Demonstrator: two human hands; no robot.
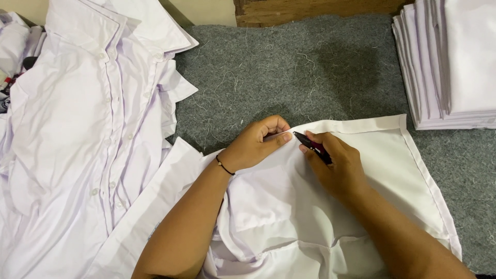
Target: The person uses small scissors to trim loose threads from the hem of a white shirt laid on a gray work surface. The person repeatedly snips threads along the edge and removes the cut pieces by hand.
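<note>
A white shirt [392,160] lies spread in front of me on grey felt. My left hand [256,144] pinches the shirt's top hem between thumb and fingers; a thin black band sits on that wrist. My right hand [336,163] grips a small dark thread snipper [310,144] with a reddish part, its tip pointing at the hem right beside my left thumb. Both hands meet at the upper edge of the cloth.
A heap of white buttoned shirts [88,129] covers the left side. A neat stack of folded white shirts [449,62] sits at the top right. The grey felt surface [289,67] is strewn with cut thread bits. A wooden edge [310,10] runs along the back.
</note>
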